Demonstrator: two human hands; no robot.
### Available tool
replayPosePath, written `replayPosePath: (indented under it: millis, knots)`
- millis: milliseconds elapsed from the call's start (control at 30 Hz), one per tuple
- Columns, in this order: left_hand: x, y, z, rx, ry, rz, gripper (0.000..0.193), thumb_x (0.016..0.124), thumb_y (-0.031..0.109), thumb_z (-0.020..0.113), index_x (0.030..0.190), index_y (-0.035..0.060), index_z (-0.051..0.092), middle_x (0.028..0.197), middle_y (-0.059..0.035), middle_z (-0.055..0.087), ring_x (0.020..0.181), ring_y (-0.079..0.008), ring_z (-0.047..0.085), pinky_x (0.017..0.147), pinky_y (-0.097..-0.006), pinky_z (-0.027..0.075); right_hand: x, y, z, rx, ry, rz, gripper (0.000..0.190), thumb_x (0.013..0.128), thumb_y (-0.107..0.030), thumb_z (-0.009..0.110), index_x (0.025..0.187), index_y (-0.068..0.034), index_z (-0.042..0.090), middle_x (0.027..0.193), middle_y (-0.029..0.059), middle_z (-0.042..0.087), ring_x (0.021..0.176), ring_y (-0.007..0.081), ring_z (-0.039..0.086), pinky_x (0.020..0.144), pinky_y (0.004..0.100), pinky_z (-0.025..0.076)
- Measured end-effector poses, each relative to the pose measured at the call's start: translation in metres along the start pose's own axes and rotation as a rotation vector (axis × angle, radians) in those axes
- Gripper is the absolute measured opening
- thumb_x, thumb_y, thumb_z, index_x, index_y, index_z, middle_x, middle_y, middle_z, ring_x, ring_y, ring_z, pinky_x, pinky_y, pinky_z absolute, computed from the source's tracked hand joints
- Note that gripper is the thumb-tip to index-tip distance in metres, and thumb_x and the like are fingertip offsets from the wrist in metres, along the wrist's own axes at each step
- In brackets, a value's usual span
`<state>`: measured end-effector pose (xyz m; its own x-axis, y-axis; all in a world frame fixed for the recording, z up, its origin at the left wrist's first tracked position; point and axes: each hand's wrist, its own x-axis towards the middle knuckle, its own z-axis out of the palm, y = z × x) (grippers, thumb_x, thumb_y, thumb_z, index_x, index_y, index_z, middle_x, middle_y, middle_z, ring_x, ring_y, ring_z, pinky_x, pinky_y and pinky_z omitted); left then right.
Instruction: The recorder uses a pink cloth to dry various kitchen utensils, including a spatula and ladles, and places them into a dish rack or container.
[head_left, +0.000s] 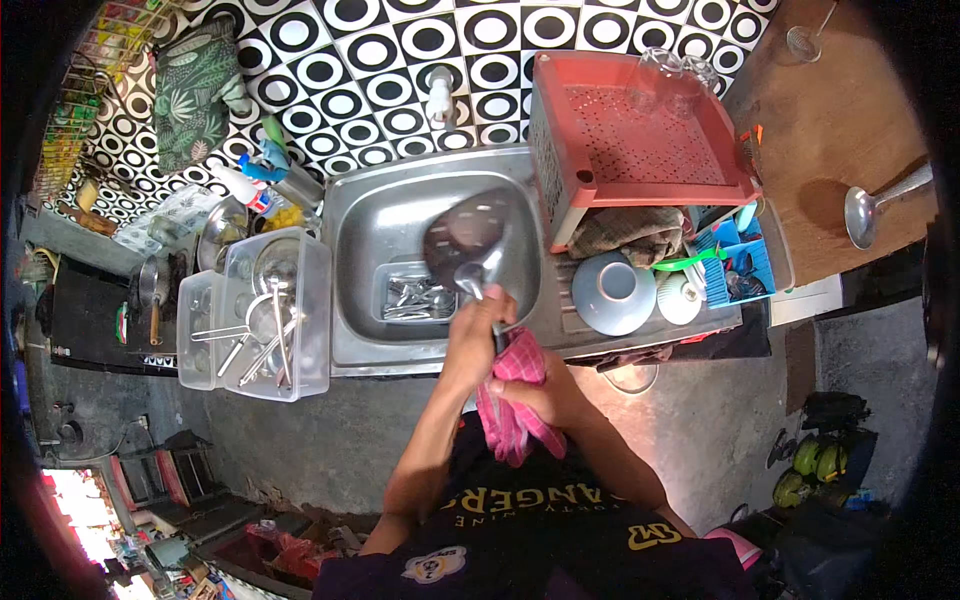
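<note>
My left hand (480, 330) grips a long-handled metal utensil (469, 277) over the front of the steel sink (375, 217). Its rounded metal part is up, and the dark end of its handle points down towards me. Blurred beyond it is a dark brown disc (465, 236); whether it belongs to the utensil I cannot tell. My right hand (551, 394) clutches a pink checked cloth (521, 360), whose upper fold touches the handle's lower end. Inside the sink, a clear plastic tub (382, 274) holds several pieces of metal cutlery.
Left of the sink, a clear plastic bin (311, 352) holds strainers and utensils. On the right are a red plastic rack (555, 135) bearing glasses, an upturned blue-grey bowl (600, 307) and a blue basket (739, 266). A tap (440, 97) juts from the tiled wall.
</note>
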<state>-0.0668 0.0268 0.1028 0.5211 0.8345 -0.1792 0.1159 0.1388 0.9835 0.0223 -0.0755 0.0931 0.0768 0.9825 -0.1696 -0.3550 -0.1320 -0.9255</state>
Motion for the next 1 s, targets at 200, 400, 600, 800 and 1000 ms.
replayPosePath:
  millis: [200,400,600,800,1000]
  knots:
    - [-0.004,-0.001,-0.001,0.006,-0.03,0.0,0.037,0.095,0.035,0.04,0.09,0.0009,0.052,0.084,-0.0051,0.051,0.08,-0.0142,0.047,0.077,-0.0275,0.037,0.011,0.001,-0.009,-0.003,0.057,-0.018,0.017,0.076,-0.01,0.067,0.089,-0.003,0.058,0.079,0.0009,0.06,0.073,0.0094,0.055,0.067,0.0274,0.045]
    - [-0.052,-0.039,0.015,-0.168,-0.002,0.053,0.06,0.086,0.044,0.054,0.126,0.0057,0.03,0.116,-0.0091,0.037,0.108,-0.0187,0.037,0.091,-0.0308,0.033,0.015,-0.028,-0.021,0.116,0.4,-0.192,0.019,0.079,-0.012,0.068,0.093,-0.003,0.059,0.081,0.0003,0.061,0.071,0.0068,0.056,0.064,0.023,0.046]
    - [-0.087,-0.04,0.043,-0.171,-0.317,-0.29,0.052,0.085,0.057,0.047,0.102,0.0078,0.045,0.065,-0.0033,0.047,0.045,-0.0122,0.047,0.036,-0.026,0.032,0.025,-0.029,-0.022,0.106,0.488,-0.323,0.019,0.08,-0.011,0.067,0.095,-0.003,0.059,0.083,0.0016,0.062,0.073,0.0096,0.058,0.066,0.0247,0.047]
    - [-0.094,-0.038,0.021,-0.2,-0.592,-0.389,0.048,0.087,0.058,0.043,0.089,0.0098,0.042,0.054,0.0019,0.037,0.037,-0.0071,0.034,0.032,-0.0225,0.027,0.03,-0.055,-0.05,0.498,0.454,-0.308,0.025,0.079,-0.011,0.064,0.101,-0.003,0.055,0.086,0.0061,0.06,0.074,0.0177,0.061,0.066,0.0305,0.051]
    - [-0.087,-0.049,0.025,-1.037,-1.001,-0.784,0.051,0.081,0.065,0.04,0.073,0.0148,0.037,0.045,0.0031,0.034,0.027,-0.0024,0.025,0.021,-0.0186,0.02,0.009,-0.022,-0.035,0.735,0.115,-0.054,0.046,0.073,-0.03,0.066,0.107,-0.002,0.05,0.085,0.011,0.059,0.071,0.0217,0.061,0.061,0.0338,0.052]
